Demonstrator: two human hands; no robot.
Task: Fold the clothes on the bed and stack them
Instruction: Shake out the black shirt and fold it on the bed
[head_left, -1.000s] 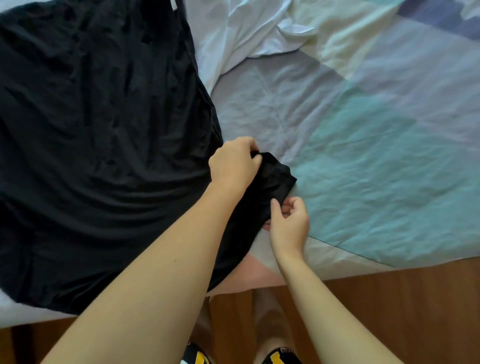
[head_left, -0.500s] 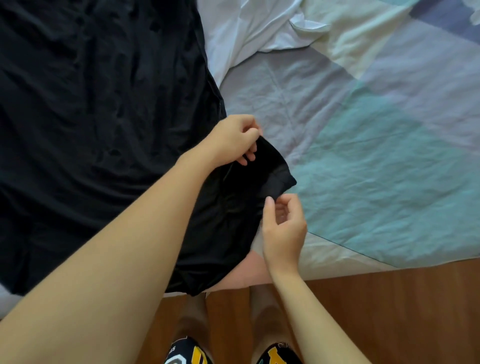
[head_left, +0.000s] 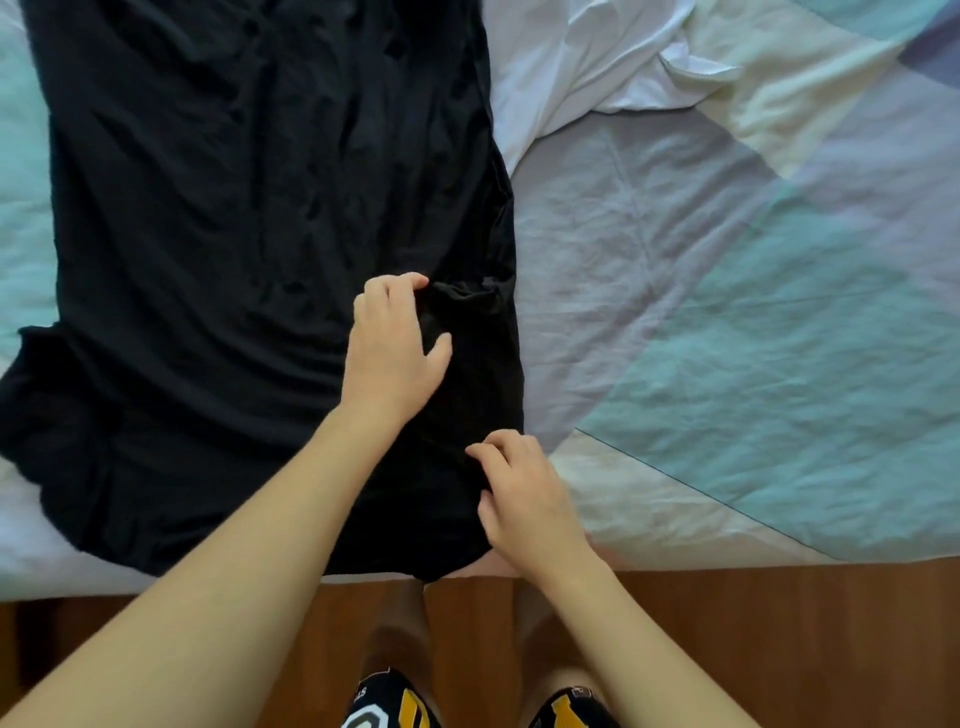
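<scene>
Left hand (head_left: 395, 343) now lies on the black T-shirt (head_left: 249, 249), fingers curled on the sleeve it has folded inward; right hand (head_left: 524, 493) presses the edge, fingers loosely bent (first side-fold done) on the bed (head_left: 727, 312).

Item count: one black garment (head_left: 234, 260), under both hands. One white garment (head_left: 582, 67), beyond the right hand. One patchwork bedcover (head_left: 753, 338), to the right of both hands. Two hands: left hand (head_left: 392, 348), right hand (head_left: 524, 499). Two slippers (head_left: 389, 701), below the wrists.
</scene>
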